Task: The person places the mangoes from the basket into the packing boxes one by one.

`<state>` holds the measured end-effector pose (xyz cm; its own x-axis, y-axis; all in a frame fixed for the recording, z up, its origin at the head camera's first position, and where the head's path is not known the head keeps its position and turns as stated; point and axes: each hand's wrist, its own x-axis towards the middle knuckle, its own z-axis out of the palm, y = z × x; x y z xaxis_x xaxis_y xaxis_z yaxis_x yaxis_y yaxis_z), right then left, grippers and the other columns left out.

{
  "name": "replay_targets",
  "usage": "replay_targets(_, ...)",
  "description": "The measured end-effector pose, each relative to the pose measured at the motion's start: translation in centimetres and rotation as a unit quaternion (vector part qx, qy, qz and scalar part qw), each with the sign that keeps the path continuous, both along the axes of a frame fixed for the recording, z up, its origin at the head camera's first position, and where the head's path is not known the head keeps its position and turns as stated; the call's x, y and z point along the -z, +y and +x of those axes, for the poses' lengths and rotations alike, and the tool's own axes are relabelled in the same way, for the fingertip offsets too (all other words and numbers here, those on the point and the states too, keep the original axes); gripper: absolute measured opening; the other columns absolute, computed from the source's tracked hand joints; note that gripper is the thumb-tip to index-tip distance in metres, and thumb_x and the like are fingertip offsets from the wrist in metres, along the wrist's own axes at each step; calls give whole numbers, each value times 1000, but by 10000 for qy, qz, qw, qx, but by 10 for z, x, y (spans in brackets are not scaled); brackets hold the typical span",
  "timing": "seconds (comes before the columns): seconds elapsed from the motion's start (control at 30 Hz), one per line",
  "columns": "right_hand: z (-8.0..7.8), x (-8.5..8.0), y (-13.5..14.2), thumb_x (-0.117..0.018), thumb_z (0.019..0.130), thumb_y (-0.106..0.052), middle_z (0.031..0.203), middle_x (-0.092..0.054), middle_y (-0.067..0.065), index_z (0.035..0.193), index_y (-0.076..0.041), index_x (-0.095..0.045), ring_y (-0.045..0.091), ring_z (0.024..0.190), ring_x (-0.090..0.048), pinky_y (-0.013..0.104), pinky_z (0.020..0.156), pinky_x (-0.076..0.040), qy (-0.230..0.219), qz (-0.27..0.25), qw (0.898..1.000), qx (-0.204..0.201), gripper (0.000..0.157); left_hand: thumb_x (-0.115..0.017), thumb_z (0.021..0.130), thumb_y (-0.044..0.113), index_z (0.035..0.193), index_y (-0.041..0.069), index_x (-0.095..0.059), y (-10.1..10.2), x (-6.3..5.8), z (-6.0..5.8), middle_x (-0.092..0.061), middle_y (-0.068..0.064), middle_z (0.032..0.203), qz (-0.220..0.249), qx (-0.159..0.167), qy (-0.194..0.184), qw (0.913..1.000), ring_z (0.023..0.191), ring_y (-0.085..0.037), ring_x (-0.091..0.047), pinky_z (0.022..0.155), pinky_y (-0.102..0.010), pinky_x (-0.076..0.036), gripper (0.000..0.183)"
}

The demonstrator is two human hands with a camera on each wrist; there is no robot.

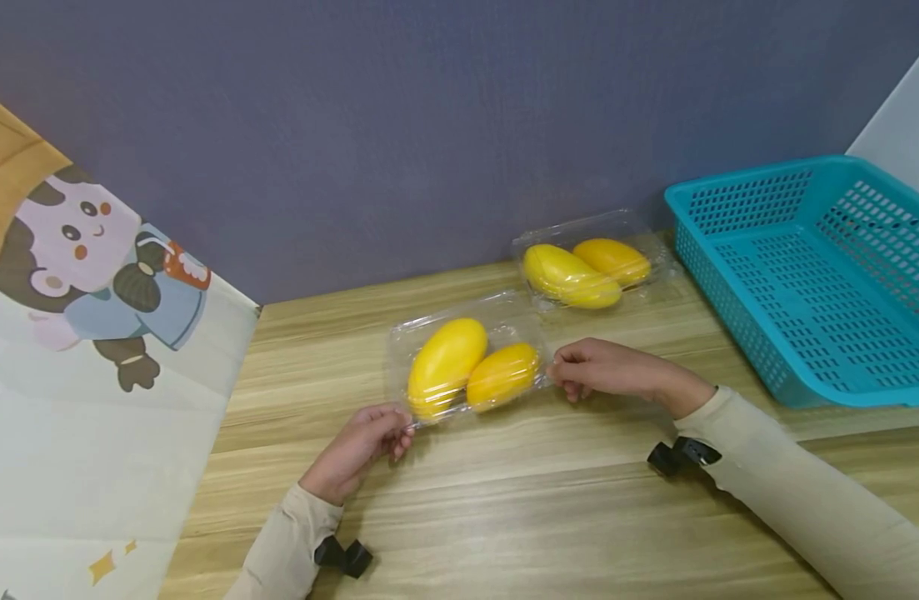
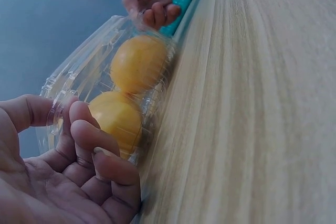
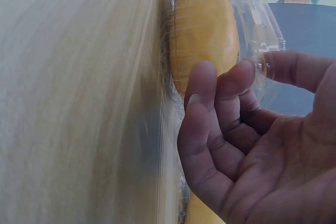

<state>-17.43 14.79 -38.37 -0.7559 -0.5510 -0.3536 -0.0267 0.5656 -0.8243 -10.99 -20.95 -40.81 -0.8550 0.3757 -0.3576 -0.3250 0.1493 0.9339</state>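
Two yellow mangoes lie inside a clear plastic clamshell box in the middle of the table. At its near left corner, my left hand pinches the box's rim between thumb and forefinger. My right hand pinches the near right corner the same way. In the left wrist view the lid edge sits between the left thumb and fingertip, the mangoes just beyond. The right wrist view has the clear corner tab between the right thumb and forefinger, beside one mango.
Behind and to the right, a second clear clamshell box holds two more mangoes, close to the blue-grey back wall. A turquoise plastic basket stands at the right. A printed cartoon panel borders the left side.
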Motion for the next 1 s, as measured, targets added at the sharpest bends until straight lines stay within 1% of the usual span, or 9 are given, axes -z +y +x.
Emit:
replay_targets(0.3, 0, 0, 1, -49, 98, -30, 73, -58, 5, 86, 1, -55, 21, 74, -58, 34, 74, -50, -98, -113, 9999, -36, 34, -49, 96, 20, 83, 12, -58, -1, 0, 0, -57, 8, 76, 44, 64, -41, 10000, 66, -3, -51, 61, -16, -43, 17)
replay_targets(0.57, 0, 0, 1, -47, 99, -29, 74, -58, 6, 87, 2, -54, 21, 75, -59, 34, 75, -51, -158, -205, 9996, -103, 34, -50, 95, 20, 81, 14, -58, -1, -1, 0, -56, 8, 75, 36, 46, -48, 10000, 65, -3, -51, 60, -16, -43, 18)
replay_targets(0.8, 0, 1, 1, -47, 99, -29, 74, -58, 6, 86, 2, -53, 21, 74, -58, 34, 74, -51, -191, -250, 9995, -88, 34, -51, 95, 21, 82, 11, -58, -1, 0, 0, -56, 8, 75, 8, 96, 5, 10000, 65, -4, -50, 61, -17, -43, 18)
replay_targets(0.9, 0, 0, 1, -48, 99, -30, 73, -57, 6, 86, 1, -53, 21, 73, -57, 34, 73, -50, -149, -213, 9997, -38, 34, -51, 95, 22, 83, 11, -58, -1, 0, 0, -57, 7, 75, -16, 61, -9, 10000, 65, -5, -50, 60, -18, -43, 18)
replay_targets(1.0, 1, -2, 2, -51, 97, -34, 73, -58, 7, 87, -2, -56, 21, 71, -56, 33, 68, -50, 112, 31, 9999, 37, 34, -51, 94, 22, 83, 11, -59, -2, -1, -1, -57, 7, 75, -40, 65, -34, 10000, 65, -5, -51, 60, -18, -44, 17)
